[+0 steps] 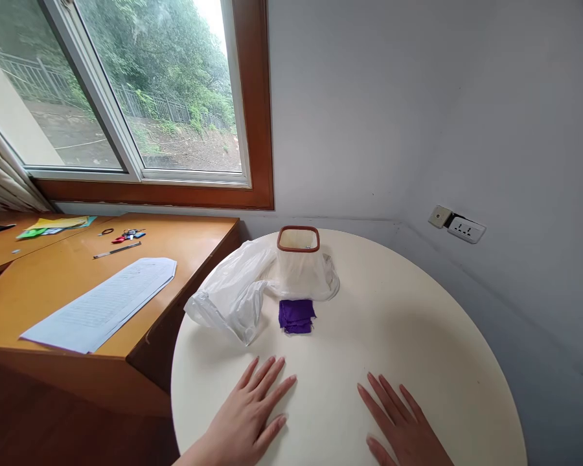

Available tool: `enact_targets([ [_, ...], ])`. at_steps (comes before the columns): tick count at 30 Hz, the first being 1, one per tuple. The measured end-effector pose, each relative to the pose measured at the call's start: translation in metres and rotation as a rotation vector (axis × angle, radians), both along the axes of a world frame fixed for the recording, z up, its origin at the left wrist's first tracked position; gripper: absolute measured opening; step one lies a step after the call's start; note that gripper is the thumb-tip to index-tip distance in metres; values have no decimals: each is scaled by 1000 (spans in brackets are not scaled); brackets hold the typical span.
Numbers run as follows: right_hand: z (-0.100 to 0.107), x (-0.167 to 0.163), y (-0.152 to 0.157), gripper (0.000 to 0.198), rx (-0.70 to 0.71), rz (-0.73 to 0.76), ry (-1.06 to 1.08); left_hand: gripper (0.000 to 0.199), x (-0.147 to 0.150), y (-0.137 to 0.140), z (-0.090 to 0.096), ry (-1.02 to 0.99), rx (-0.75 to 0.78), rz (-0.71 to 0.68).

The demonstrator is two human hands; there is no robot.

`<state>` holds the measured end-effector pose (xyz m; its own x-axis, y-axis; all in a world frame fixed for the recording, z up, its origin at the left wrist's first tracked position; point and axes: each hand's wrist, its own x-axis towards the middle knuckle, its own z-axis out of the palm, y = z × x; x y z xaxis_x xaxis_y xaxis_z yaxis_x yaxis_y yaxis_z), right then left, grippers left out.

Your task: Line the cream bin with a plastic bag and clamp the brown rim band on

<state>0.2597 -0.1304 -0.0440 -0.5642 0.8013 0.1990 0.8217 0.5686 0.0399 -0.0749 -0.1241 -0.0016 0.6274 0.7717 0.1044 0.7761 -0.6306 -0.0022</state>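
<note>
My left hand (252, 414) lies flat on the round white table (369, 310), fingers spread, holding nothing. To its right, my right hand (401, 424) also rests palm down with its fingers apart. A folded purple cloth (297, 316) with frayed edges lies beyond my left fingertips, apart from them. Behind the cloth stands a small whitish bin (296, 275) with a reddish-brown rim. A crumpled translucent plastic bag (233, 291) spreads to the left of the bin and around its base.
At the left, an orange-brown desk (194, 239) bears printed papers (107, 301), a pen (117, 250), keys (131, 235) and coloured paper (58, 224). Behind it is a window (175, 97). A wall socket (466, 229) sits at the right.
</note>
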Motion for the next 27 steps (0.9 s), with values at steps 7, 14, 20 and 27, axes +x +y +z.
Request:
enact_targets([
  [7, 3, -1, -1, 62, -17, 2, 1, 55, 0, -1, 0, 13, -60, 3],
  [14, 2, -2, -1, 61, -33, -1, 14, 53, 8, 1, -2, -22, -85, 52],
  [20, 5, -3, -3, 58, -68, -27, 55, 51, 11, 1, -1, -47, -80, 61],
  [27, 8, -4, -3, 56, -120, -53, 46, 52, 11, 0, 0, -47, -74, 56],
])
